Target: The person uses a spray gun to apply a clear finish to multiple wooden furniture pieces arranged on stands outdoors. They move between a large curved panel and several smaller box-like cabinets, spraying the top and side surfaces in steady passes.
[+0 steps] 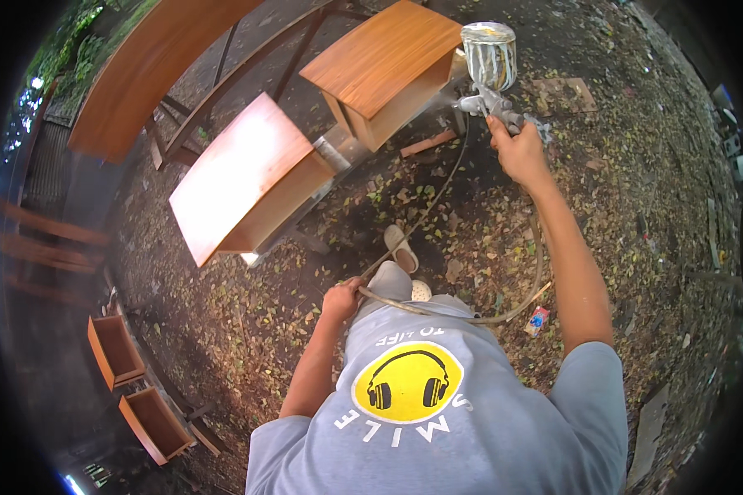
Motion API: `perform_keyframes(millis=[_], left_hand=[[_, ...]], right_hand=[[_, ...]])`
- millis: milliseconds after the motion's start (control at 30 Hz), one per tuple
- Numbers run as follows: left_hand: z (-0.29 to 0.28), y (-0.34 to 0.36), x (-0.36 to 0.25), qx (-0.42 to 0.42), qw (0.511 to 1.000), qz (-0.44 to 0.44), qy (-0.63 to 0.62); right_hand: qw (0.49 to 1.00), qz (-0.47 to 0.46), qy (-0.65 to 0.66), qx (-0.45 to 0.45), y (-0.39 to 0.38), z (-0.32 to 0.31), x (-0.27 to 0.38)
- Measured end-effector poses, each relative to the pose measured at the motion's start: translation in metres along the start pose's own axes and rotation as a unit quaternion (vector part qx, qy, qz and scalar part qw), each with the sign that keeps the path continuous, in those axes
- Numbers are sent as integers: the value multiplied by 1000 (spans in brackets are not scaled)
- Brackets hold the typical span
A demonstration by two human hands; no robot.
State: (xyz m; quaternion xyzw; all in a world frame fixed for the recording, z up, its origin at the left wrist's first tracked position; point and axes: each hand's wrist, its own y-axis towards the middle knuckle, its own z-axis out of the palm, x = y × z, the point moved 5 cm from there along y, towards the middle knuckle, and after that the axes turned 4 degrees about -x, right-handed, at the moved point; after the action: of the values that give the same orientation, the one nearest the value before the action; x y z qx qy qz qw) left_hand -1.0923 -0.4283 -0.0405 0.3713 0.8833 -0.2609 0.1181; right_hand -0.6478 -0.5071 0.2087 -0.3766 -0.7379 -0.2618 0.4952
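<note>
Fingers of the right hand (522, 155) grip the spray gun (489, 101) at upper right; those of the left hand (341, 300) close around the hose (394, 304), near centre, which loops across the legs. My feed shows a brown panel (157, 82) spanning the upper left, two wooden cabinets (239, 173) beside it, and two drawers (129, 351) lower left. I see white lettering around a yellow print (407, 381) on the grey shirt (504, 437); the small packet (537, 321) right of centre is illegible.

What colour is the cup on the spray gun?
The cup is whitish and grey, with downward streaks; the head view shows it.
</note>
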Motion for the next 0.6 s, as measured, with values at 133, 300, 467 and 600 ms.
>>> perform_keyframes(millis=[133, 300, 467, 600], left_hand=[[-11, 29, -19, -24, 1000, 5, 17], [-13, 91, -44, -68, 997, 33, 22], [-18, 167, -66, -75, 995, 60, 34], [-39, 205, -83, -47, 995, 75, 38]], right_hand=[[998, -26, 29, -48, 61, -25, -25], [997, 22, -28, -70, 135, -54, -49], [981, -29, -149, -122, 208, -90, -57], [969, -74, -178, -154, 228, -98, -30]])
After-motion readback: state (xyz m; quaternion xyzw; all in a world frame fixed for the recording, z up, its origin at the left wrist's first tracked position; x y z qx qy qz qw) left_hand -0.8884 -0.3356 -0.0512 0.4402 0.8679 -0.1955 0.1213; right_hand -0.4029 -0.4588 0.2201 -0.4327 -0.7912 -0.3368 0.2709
